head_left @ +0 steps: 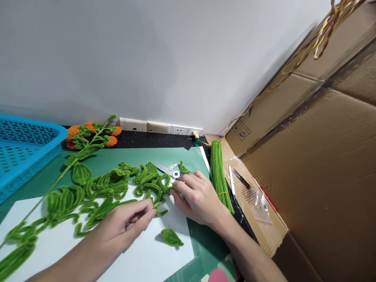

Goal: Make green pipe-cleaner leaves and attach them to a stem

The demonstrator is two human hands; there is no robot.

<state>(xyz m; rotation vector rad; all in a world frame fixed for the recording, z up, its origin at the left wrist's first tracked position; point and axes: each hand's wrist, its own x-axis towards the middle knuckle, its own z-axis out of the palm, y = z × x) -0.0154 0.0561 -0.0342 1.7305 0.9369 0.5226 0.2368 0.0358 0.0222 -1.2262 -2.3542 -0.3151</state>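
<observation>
My left hand [129,222] is closed in a pinch of thumb and fingers over the white sheet [138,250]. A green piece shows just past its fingertips, but what the pinch holds is hidden. My right hand [196,196] has its fingers bent together at the right edge of a pile of green chenille-stem pieces [147,180], fingertips on one of them. Behind that hand lie scissors [167,170], their handles partly covered. One finished green chenille leaf [171,237] rests apart on the sheet, nearer me. More curled leaves [108,184] spread to the left.
A long chenille flower stem [66,170] with orange blooms [76,132] lies beside a blue plastic basket [55,137]. On the right are a bundle of green chenille stems [219,176], black tweezers [242,179] and a cardboard box wall [317,168]. Sockets [179,130] line the wall.
</observation>
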